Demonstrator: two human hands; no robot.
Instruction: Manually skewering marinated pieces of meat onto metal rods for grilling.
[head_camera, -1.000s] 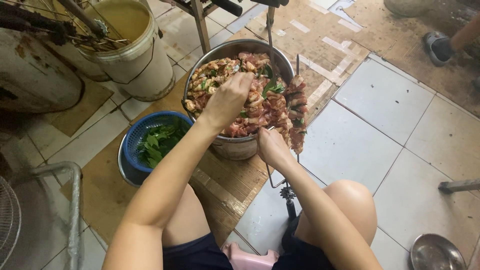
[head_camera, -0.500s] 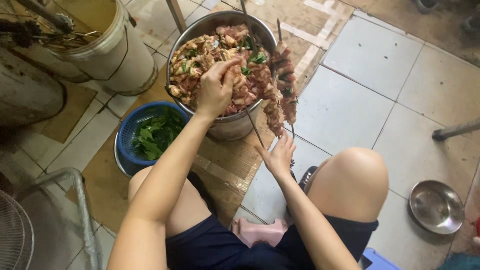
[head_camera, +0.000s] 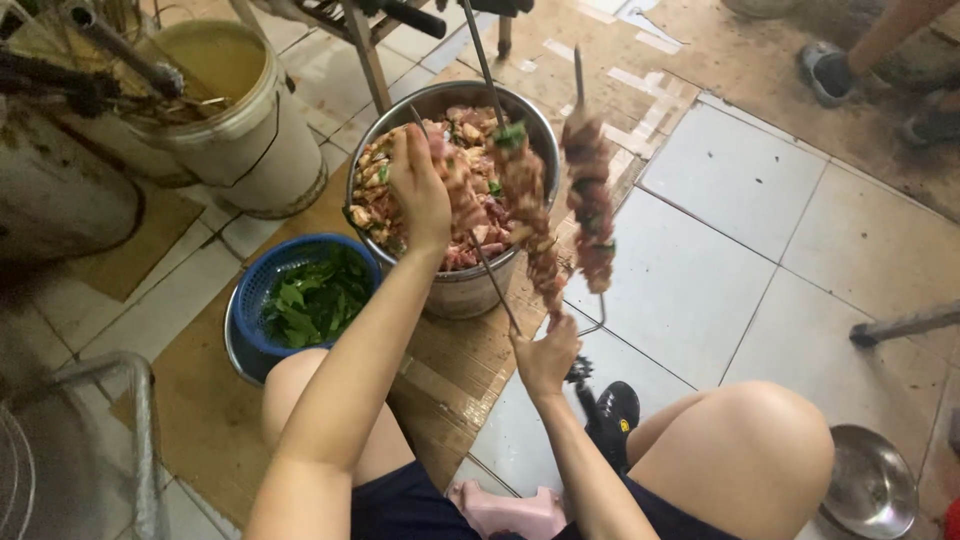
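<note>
A big steel pot (head_camera: 470, 290) of chopped meat sits on the tiled floor, beside a blue basket of greens (head_camera: 300, 300). Over it, the right hand (head_camera: 545, 355) grips the metal skewers (head_camera: 560, 200); the left hand (head_camera: 418, 190) pinches meat on one.

Shiny metal pot (head_camera: 470, 290), blue plastic basket (head_camera: 262, 290), glossy tiles (head_camera: 720, 200).
</note>
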